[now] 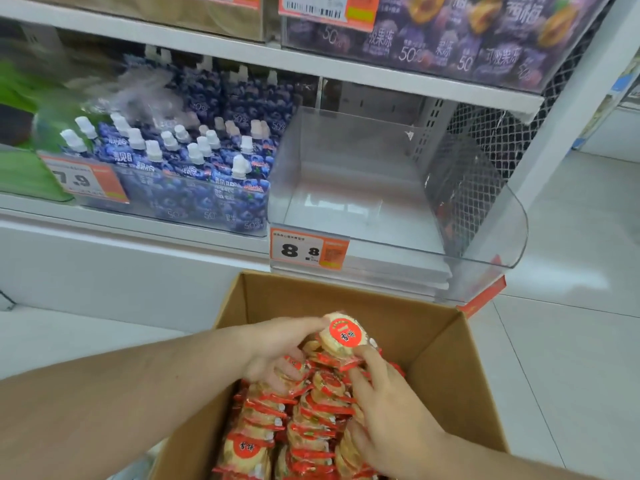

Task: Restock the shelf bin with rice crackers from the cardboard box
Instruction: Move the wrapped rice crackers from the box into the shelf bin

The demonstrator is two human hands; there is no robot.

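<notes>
An open cardboard box (408, 317) at the bottom centre holds several round rice cracker packs (304, 424) in red-edged wrappers. My left hand (277, 348) and my right hand (391, 407) are both inside the box, clasping a stack of the packs from either side. The top rice cracker pack (343, 334), with a red round label, is tilted up between my fingertips. Above the box a clear plastic shelf bin (367, 188) stands with nothing in it, an "8.8" price tag (308, 249) on its front.
Blue spouted jelly pouches (194, 161) fill the bin to the left, behind a "7.9" price tag (83, 180). Purple packs (467, 36) sit on the shelf above. A white shelf upright (568, 126) and mesh panel stand right of the bin; tiled floor (575, 306) lies beyond.
</notes>
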